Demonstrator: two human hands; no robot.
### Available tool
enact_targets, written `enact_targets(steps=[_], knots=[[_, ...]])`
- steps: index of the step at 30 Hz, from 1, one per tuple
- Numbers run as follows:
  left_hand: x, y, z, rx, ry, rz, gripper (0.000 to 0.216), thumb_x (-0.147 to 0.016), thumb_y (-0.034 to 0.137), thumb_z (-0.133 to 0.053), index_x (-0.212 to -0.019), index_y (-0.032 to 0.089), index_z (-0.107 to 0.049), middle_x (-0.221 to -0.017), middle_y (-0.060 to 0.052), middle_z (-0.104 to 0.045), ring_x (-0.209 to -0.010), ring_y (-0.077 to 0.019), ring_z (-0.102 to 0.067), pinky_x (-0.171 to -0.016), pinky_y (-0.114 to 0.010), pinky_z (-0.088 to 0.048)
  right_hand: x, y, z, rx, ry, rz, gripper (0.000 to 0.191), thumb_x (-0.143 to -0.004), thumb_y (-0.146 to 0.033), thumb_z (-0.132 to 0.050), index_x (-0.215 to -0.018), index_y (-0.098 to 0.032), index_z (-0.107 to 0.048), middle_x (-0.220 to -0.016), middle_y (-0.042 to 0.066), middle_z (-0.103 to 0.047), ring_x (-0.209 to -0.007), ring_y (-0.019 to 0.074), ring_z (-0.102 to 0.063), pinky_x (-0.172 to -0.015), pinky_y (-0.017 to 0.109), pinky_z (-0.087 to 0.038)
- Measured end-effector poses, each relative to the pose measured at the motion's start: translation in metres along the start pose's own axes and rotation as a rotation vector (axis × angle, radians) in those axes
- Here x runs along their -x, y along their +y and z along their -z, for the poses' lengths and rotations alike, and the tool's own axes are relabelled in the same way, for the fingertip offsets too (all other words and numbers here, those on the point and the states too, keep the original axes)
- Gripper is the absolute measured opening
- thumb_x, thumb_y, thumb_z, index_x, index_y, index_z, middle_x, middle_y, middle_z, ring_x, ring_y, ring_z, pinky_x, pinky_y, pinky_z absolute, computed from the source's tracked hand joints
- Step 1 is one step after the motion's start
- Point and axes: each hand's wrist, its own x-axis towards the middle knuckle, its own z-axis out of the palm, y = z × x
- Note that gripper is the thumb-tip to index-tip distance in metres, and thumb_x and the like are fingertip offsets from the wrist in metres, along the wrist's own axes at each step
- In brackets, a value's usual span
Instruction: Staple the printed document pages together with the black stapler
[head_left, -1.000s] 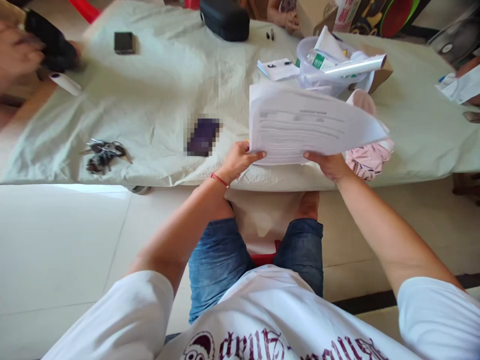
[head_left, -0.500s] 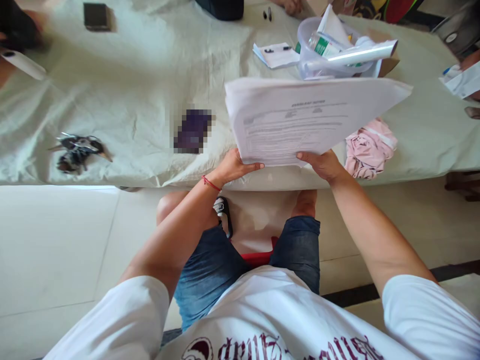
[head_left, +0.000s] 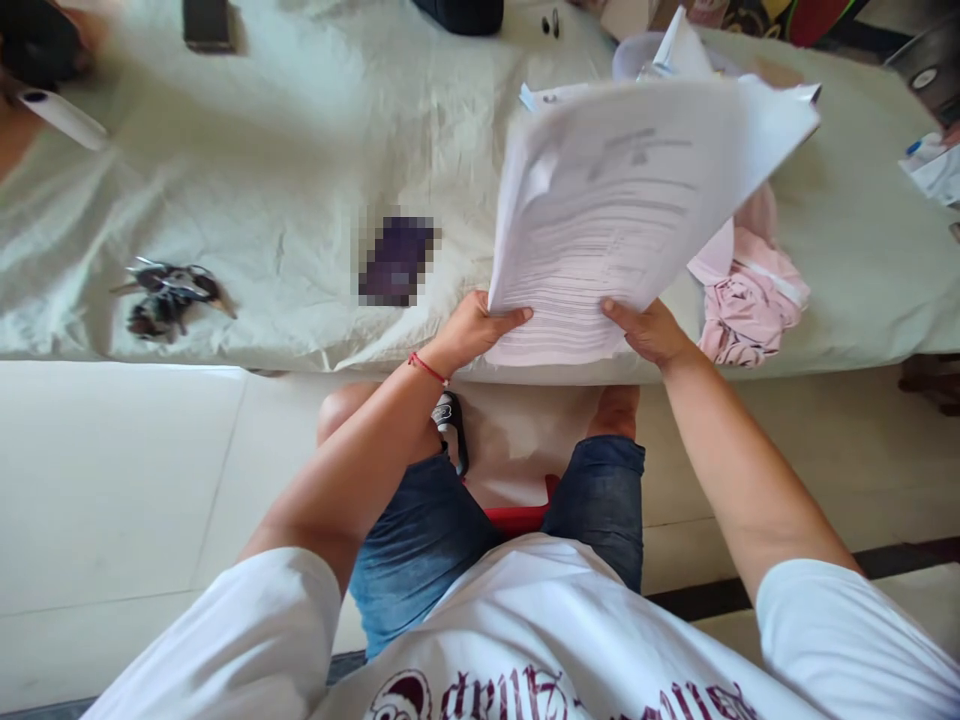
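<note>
A stack of printed paper sheets (head_left: 600,210) is held up in front of me, over the near edge of the table. My left hand (head_left: 480,328) grips its lower left side, thumb on the printed face and fingers behind. On the lower right side, my right hand (head_left: 649,330) pinches the sheets the same way. The print is blurred and the upper part of the stack bends. Left of the stack lies a dark, pixelated flat object (head_left: 397,262). Crumpled pink cloth (head_left: 754,300) lies just beyond my right hand.
A pale cloth covers the table (head_left: 300,180). Keys (head_left: 176,295) lie at the left, with a dark box-like object (head_left: 206,22) farther back. Behind the papers, a plastic tub (head_left: 634,55) is mostly hidden. Other people's hands show at both side edges.
Both hands still hold the stack. Its face has tilted more toward me and its top reaches higher, covering more of the tub. The view has shifted slightly.
</note>
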Motion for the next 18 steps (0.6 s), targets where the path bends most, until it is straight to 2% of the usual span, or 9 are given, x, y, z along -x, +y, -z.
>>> enact_targets(steps=[2,4,6,10,11,13,15,18], knots=[[0.010,0.003,-0.008,0.118,-0.054,0.050,0.051,-0.071,0.048,-0.103,-0.108,0.018,-0.085,-0.122,-0.014,-0.086,-0.136,-0.0398,-0.072,-0.124,-0.056,-0.054,0.009,-0.007,-0.002,-0.048,0.035,-0.006,0.075,-0.071,-0.074,-0.096,-0.126,-0.024,-0.082,-0.127,0.008,-0.086,-0.137,0.0320,-0.075,-0.124,0.052,-0.057],[0.019,0.001,-0.018,0.258,-0.067,0.138,0.056,-0.070,0.049,-0.103,-0.114,0.019,-0.086,-0.127,-0.015,-0.086,-0.133,-0.0390,-0.074,-0.123,-0.056,-0.055,0.024,-0.010,-0.003,-0.044,0.112,-0.004,0.069,-0.075,-0.076,-0.093,-0.118,-0.024,-0.083,-0.117,0.007,-0.087,-0.132,0.0335,-0.077,-0.118,0.052,-0.061],[0.026,-0.007,-0.027,0.343,-0.044,0.234,0.058,-0.066,0.050,-0.106,-0.113,0.020,-0.087,-0.127,-0.015,-0.086,-0.132,-0.0395,-0.075,-0.123,-0.057,-0.055,0.044,-0.005,-0.004,-0.006,0.212,0.022,0.063,-0.081,-0.077,-0.088,-0.116,-0.026,-0.083,-0.115,0.005,-0.088,-0.130,0.0322,-0.078,-0.117,0.050,-0.061],[0.035,-0.031,-0.046,0.341,-0.064,0.407,0.064,-0.051,0.050,-0.111,-0.100,0.018,-0.088,-0.116,-0.017,-0.088,-0.124,-0.0438,-0.077,-0.117,-0.060,-0.057,0.095,0.021,-0.006,0.085,0.419,-0.070,0.057,-0.085,-0.078,-0.082,-0.099,-0.023,-0.082,-0.098,0.004,-0.087,-0.116,0.0305,-0.082,-0.113,0.048,-0.062],[0.036,-0.035,-0.050,0.318,-0.096,0.444,0.064,-0.051,0.053,-0.110,-0.099,0.017,-0.088,-0.116,-0.018,-0.088,-0.124,-0.0442,-0.077,-0.116,-0.060,-0.057,0.107,0.028,-0.006,0.093,0.470,-0.110,0.059,-0.081,-0.080,-0.084,-0.091,-0.023,-0.081,-0.089,0.004,-0.085,-0.108,0.0310,-0.082,-0.108,0.049,-0.065],[0.037,-0.040,-0.056,0.278,-0.108,0.503,0.064,-0.060,0.063,-0.105,-0.100,0.017,-0.087,-0.116,-0.019,-0.087,-0.122,-0.0444,-0.078,-0.112,-0.060,-0.058,0.131,0.039,-0.005,0.060,0.507,-0.214,0.060,-0.078,-0.081,-0.086,-0.089,-0.023,-0.080,-0.088,0.004,-0.085,-0.101,0.0308,-0.083,-0.103,0.049,-0.067],[0.035,-0.039,-0.060,0.266,-0.098,0.524,0.062,-0.067,0.070,-0.100,-0.098,0.017,-0.086,-0.113,-0.019,-0.087,-0.119,-0.0439,-0.079,-0.109,-0.058,-0.059,0.154,0.045,-0.003,0.015,0.522,-0.316,0.063,-0.073,-0.083,-0.088,-0.090,-0.023,-0.082,-0.088,0.005,-0.086,-0.095,0.0313,-0.083,-0.100,0.050,-0.068],[0.026,-0.031,-0.060,0.345,-0.086,0.448,0.058,-0.073,0.071,-0.096,-0.096,0.018,-0.084,-0.110,-0.017,-0.088,-0.119,-0.0403,-0.079,-0.111,-0.054,-0.059,0.183,0.045,-0.002,0.000,0.515,-0.380,0.062,-0.070,-0.081,-0.091,-0.093,-0.024,-0.084,-0.094,0.006,-0.087,-0.102,0.0330,-0.084,-0.105,0.050,-0.067]])
